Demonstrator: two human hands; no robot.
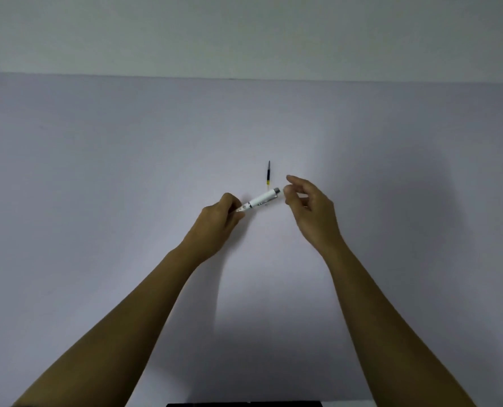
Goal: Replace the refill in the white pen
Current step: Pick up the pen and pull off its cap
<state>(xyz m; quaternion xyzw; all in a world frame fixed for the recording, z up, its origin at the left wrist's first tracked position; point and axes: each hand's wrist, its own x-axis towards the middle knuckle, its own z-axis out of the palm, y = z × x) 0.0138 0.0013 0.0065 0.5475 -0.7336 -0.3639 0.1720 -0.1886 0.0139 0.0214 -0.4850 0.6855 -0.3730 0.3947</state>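
White pen is in your left hand, so that's where the main piece sits right now. Your fingers there are curled tight around its lower end, and the barrel pokes out up and to the right, tilted, with a silver ring at the far tip and another silver band near your grip. It's held up over the table, not lying on it.

Your right hand is just beside that silver tip, thumb and first fingers drawn close together right at the end of the barrel. Whether they're actually pinching something small or just touching the tip, I can't tell; it's too blurry there. The other fingers are loosely spread.

Behind the pen, a dark refill with a yellow bit at its near end lies flat on the table, pointing straight away from you, near both hands but not touched by either.
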